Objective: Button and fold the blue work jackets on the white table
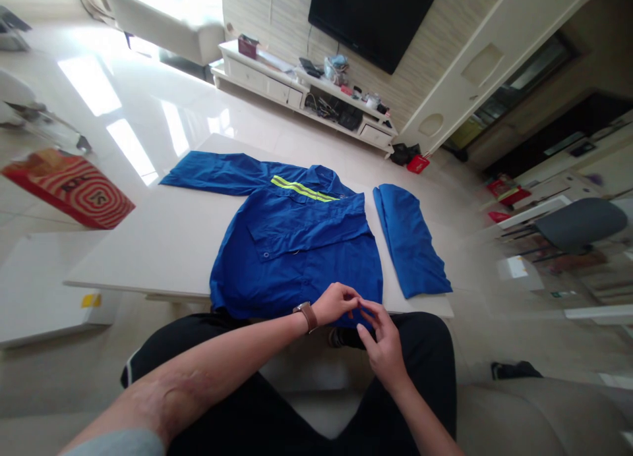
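Head view: blue work jacket (297,265), collar (324,178) away, hem (271,304) nearest; left hand (335,304) closer to jacket's middle, grip unclear; right hand (388,350) half-open.

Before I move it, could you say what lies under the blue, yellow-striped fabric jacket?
The white flat-topped table supports the jacket; whatever else might lie beneath its cloth is covered.
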{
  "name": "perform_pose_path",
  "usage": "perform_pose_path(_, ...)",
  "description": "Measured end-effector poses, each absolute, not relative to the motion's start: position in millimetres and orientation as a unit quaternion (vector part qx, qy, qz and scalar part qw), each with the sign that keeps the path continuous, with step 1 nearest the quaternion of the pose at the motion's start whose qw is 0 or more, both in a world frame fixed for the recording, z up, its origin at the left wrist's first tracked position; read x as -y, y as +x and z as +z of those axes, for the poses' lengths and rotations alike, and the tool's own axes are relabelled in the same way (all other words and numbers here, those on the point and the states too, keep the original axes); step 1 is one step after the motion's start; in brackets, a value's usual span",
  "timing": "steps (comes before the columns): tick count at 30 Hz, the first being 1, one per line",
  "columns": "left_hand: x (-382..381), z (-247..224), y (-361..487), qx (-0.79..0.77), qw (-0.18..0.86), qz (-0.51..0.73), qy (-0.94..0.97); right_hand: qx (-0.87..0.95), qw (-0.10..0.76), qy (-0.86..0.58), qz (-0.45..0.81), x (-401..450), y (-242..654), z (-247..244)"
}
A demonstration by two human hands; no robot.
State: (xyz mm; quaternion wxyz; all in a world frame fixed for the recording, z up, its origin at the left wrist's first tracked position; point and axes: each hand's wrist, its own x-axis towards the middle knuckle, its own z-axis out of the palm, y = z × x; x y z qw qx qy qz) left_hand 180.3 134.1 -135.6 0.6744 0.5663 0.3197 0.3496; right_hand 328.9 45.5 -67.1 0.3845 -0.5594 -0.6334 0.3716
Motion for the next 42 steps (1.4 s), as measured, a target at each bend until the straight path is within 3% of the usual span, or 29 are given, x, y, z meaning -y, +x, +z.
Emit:
perform_pose_path(9,-138.3,-141.4,180.5,-0.313,0.678,0.349,0.566,0.592,0.411,-0.595,0.355,-51.5,347.2,-81.2)
perform_pose_path(14,-133.7,-145.1,181.1,-0.262,0.652,0.308,0.641,0.611,0.383,-0.617,0.315,-54.0,357.9,-83.8)
perform_pose_path(22,-126.4,-147.6,183.8,-0.254,0.651,0.274,0.661,0.702,0.224,-0.67,0.084,-58.2,467.5,-65.1)
perform_pose_path(28,-128.5,-141.4,180.7,-0.238,0.628,0.237,0.702,0.724,0.071,-0.686,0.018,14.7,571.7,-101.2)
perform_pose_path(33,-128.3,-137.4,182.2,-0.23,0.644,0.224,0.695,0.696,0.12,-0.708,0.023,57.5,562.9,-133.4)
perform_pose_path(42,-130.7,-135.8,180.7,-0.289,0.602,0.195,0.718,0.724,0.159,-0.672,-0.018,49.9,581.9,-150.0)
